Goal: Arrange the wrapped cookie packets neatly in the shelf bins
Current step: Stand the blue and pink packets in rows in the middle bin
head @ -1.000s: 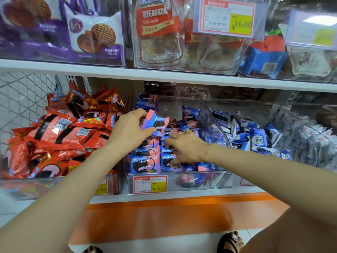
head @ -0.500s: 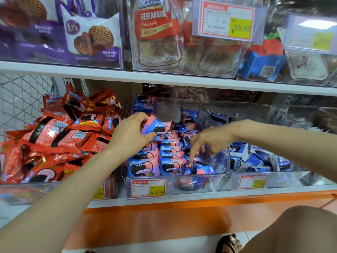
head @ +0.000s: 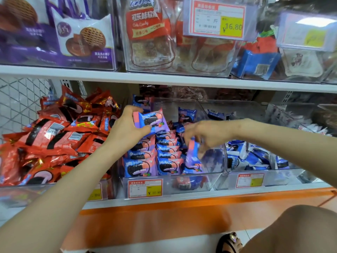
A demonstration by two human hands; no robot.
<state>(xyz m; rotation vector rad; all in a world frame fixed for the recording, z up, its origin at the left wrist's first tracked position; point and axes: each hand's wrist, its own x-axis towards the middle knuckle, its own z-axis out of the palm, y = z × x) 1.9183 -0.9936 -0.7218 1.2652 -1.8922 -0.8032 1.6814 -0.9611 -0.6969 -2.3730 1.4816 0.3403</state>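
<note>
The left hand (head: 127, 128) is up above the clear plastic middle bin (head: 209, 183). Its grip pinches a small pink, blue and purple wrapped cookie packet (head: 152, 120) by its left end, with the thumb below and the fingers on top. This packet is in the air, just over the back of the packet rows (head: 145, 161). The rows stand up neatly in two lines at the left and middle of that bin.

The right hand (head: 207, 134) reaches in from the right side and looks blurry. Its fingers bend down around the top of a standing purple packet (head: 192, 157) at the right side of the same bin, so its grip seems to pinch that one.

On the left, a big messy pile of red cookie packets (head: 54, 136) fills the next bin. On the right, another bin holds blue and white packets (head: 255, 157). A red and yellow price tag (head: 145, 188) is stuck on the front of the middle bin. The bins all sit on a white shelf (head: 182, 197) with an orange band under it.
</note>
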